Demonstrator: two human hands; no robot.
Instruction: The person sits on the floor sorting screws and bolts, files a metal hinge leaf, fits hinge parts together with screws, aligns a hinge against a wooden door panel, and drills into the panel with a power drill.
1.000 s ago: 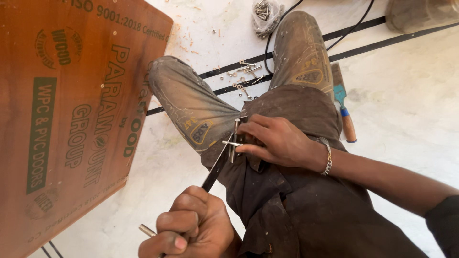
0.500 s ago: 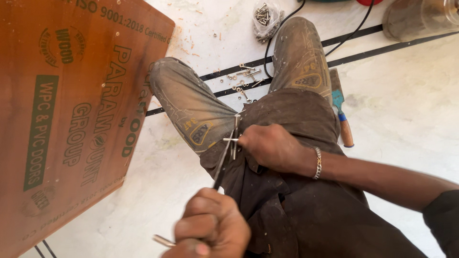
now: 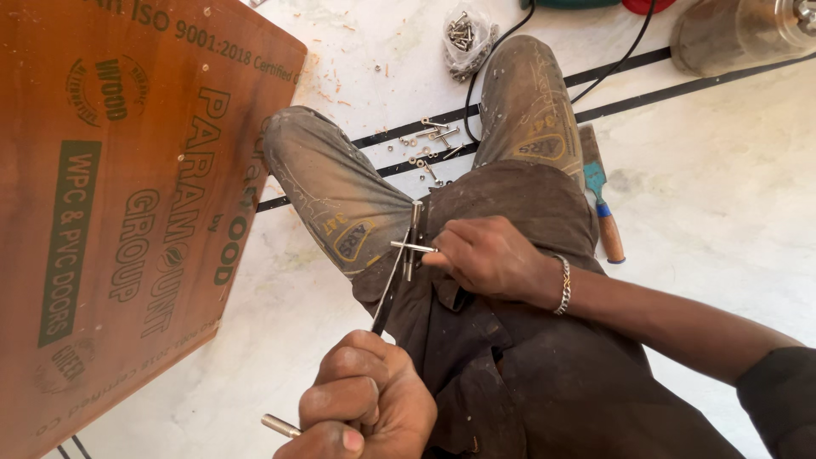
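Screwdriver [image 3: 387, 297] work is under way over the person's lap: the left hand [image 3: 361, 404] is wrapped tight round the tool's handle at the bottom of the view, fingers fully curled, with a short metal stub poking out beside the fist. The dark shaft runs up from that fist to a long bolt [image 3: 414, 247] lying crosswise through a slim upright metal strip [image 3: 414, 240]. The right hand [image 3: 484, 255], a chain bracelet [image 3: 563, 285] at its wrist, is closed on the bolt's far end, fingertips pinched on it just beside the strip, holding the small assembly above the dusty trousers [image 3: 340, 200].

Judging by this, the step in hand is turning the bolt through the strip while the other hand keeps it from spinning; whether a nut sits under the fingertips I cannot tell. The next move would call for a steady twist from the left wrist with the tip kept seated, and a firm pinch from the right.

Loose bolts and nuts [image 3: 429, 144] lie scattered on the pale floor [image 3: 722, 212] between the knees, a clear bag of screws [image 3: 466, 34] farther up. A chisel with a wooden handle [image 3: 602, 204] rests beside the right leg, and a brown printed board [image 3: 110, 195] fills the left side.
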